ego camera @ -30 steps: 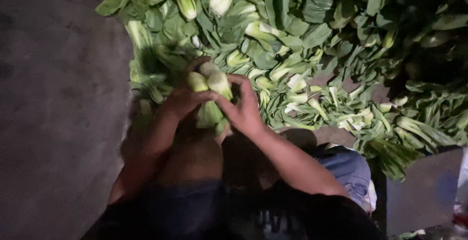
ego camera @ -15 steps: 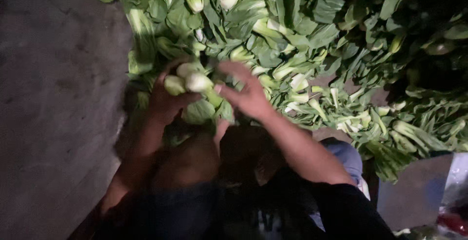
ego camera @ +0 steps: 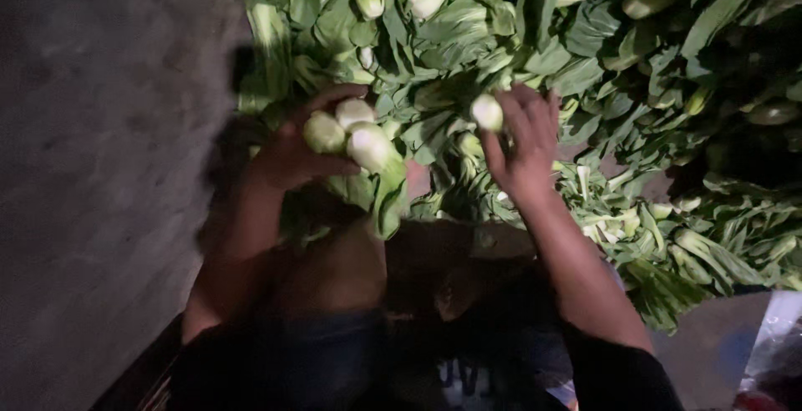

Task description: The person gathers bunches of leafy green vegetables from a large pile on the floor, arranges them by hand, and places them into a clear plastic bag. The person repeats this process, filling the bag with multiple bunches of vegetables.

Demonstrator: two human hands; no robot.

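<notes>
Bunching step: your left hand (ego camera: 288,156) clamps 3 bok choy (ego camera: 351,135); your right hand (ego camera: 522,139), at 3 o'clock, pinches a 4th stalk (ego camera: 487,113), which likely joins the bunch next.

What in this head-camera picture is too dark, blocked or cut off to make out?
- Person's lap and legs: lost in deep shadow at the bottom.
- Left hand palm: hidden behind its bunch of bok choy.
- Bok choy pile: cut off by the top and right edges.
- White and red objects, bottom right: cropped, unidentifiable.
</notes>
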